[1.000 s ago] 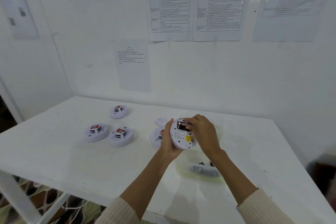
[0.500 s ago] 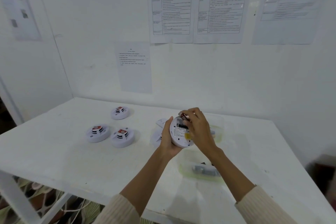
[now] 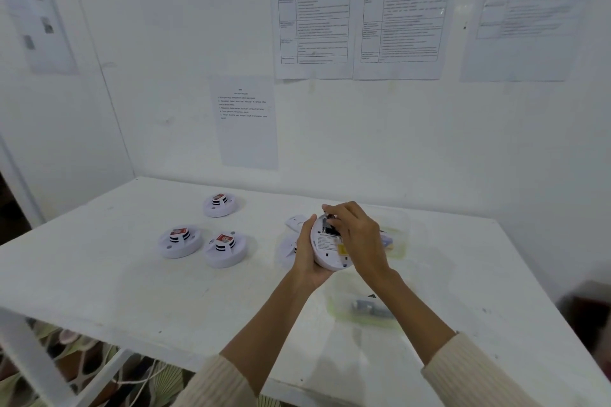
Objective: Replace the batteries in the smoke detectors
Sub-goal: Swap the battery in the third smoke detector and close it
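Nearest the person, just short of the right grip, a clear plastic tub (image 3: 332, 302) on the table (image 3: 132, 274) holds a few dark items, probably batteries. Above it the left grip (image 3: 305, 258) is wrapped round the rim of a white smoke detector (image 3: 325, 253), held off the table with its labelled back turned to the right grip (image 3: 358, 236). That grip's fingers are curled at the open battery bay, pinching what looks like a battery (image 3: 330, 216); whether it is going in or coming out I cannot tell. Behind the left grip lie a loose white cover (image 3: 294, 221) and a second detector (image 3: 286, 253), partly hidden. Beyond the right grip stands another clear tub (image 3: 398, 231). Well off to the left of both grips three more detectors (image 3: 178, 241) (image 3: 224, 249) (image 3: 220, 205) rest face up. By my judgement the job is at an early or middle stage: one unit is open in hand, and nothing shows which of the others have been serviced.
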